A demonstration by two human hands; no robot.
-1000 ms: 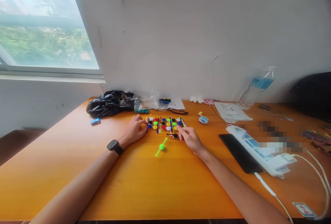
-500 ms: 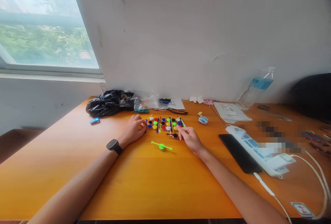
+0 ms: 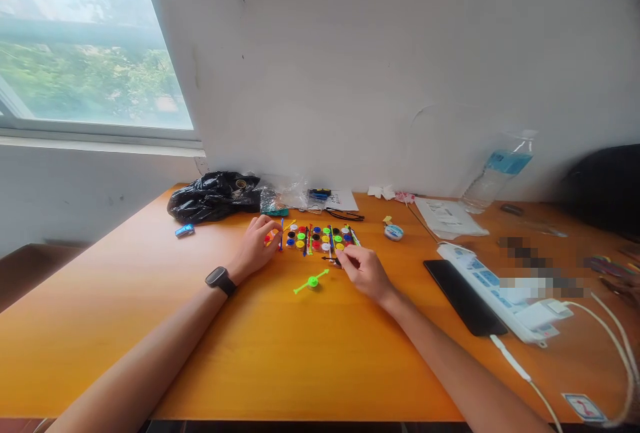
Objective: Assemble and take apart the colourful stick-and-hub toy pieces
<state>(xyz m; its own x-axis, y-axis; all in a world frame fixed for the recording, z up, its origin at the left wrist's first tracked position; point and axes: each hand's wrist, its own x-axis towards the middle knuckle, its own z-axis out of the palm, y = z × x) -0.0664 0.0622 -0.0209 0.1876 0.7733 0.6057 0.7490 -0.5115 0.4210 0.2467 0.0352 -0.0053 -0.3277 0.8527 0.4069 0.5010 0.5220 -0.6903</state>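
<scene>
A cluster of small coloured discs and thin sticks [image 3: 320, 238] lies on the orange table [image 3: 280, 346]. My left hand [image 3: 257, 250], with a black watch [image 3: 221, 280] on its wrist, rests at the cluster's left edge, fingers curled around small yellow and red pieces. My right hand [image 3: 364, 270] sits at the cluster's lower right corner, fingers pinched on a black stick-and-disc piece [image 3: 334, 260]. A green disc on a green stick [image 3: 312, 281] lies free on the table between my hands, nearer to me.
A black plastic bag [image 3: 213, 196] and clear bags lie by the wall. A blue clip [image 3: 185, 230] is at the left. At the right are a phone [image 3: 465, 294], a white power strip [image 3: 500, 290] with cables, papers [image 3: 445, 216] and a water bottle [image 3: 495, 170].
The green disc on its stick has turned round on the table, its stick pointing a different way in each frame. My right hand closed onto the black piece. My left hand shifted slightly.
</scene>
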